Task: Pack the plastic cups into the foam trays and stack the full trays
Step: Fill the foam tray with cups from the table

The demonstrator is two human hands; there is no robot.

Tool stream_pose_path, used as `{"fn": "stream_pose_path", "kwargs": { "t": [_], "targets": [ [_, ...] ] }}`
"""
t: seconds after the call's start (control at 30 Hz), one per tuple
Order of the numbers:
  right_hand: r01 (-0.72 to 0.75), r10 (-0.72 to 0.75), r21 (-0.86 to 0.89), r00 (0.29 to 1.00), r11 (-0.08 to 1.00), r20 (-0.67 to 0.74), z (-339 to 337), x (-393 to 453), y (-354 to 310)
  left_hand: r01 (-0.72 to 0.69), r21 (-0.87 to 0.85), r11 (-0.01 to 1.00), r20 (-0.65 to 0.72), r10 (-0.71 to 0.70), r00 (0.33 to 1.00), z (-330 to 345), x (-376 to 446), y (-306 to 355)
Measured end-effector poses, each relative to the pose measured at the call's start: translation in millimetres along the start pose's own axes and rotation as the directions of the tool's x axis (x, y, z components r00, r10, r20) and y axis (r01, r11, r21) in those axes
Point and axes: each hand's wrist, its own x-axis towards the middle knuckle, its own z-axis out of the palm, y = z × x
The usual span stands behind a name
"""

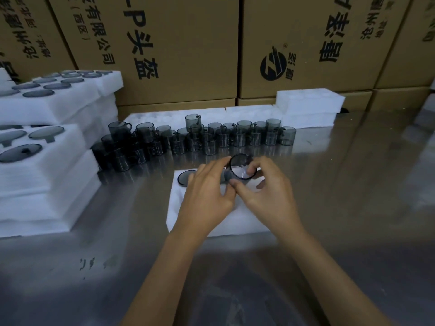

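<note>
Both hands meet over a foam tray (197, 222) lying flat on the bench (353, 184): the right hand (263, 196) pinches a smoky plastic cup (240, 171) by its rim and wall, tilted above the tray's far edge, while the left hand (207, 191) steadies it with curled fingertips. Just left of the hands, one cup (186, 177) already sits sunk in this tray, so it looks barely started. Beyond the hands a crowd of loose cups (200, 140) waits. Far left of the hands, filled trays (42, 147) are already stacked; much remains.
</note>
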Motion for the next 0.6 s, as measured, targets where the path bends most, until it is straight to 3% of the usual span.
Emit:
{"fn": "stream_pose_path", "kwargs": {
  "t": [0.2, 0.33, 0.5, 0.6],
  "targets": [
    [-0.108, 0.108, 0.17, 0.994, 0.98, 0.013, -6.9, 2.4, -3.0, 0.046, -0.105, 0.993, 0.057, -0.04, 0.998, 5.3, -0.7, -1.5],
    [-0.159, 0.162, 0.136, 0.987, 0.978, -0.012, -15.8, 7.3, 4.7, 0.009, -0.114, 0.993, -0.004, -0.01, 1.0, 7.7, -0.2, -2.1],
    [-0.116, 0.12, 0.066, 0.991, 0.991, -0.056, -26.4, 11.1, 9.7, -0.048, -0.108, 0.993, 0.058, 0.054, 0.997, 8.5, -1.0, -2.6],
    [-0.24, 0.24, 0.159, 0.971, 0.958, 0.019, -32.3, 14.6, 13.2, -0.028, -0.14, 0.99, 0.062, 0.037, 0.997, 13.3, -3.8, 0.8]
  ]
}}
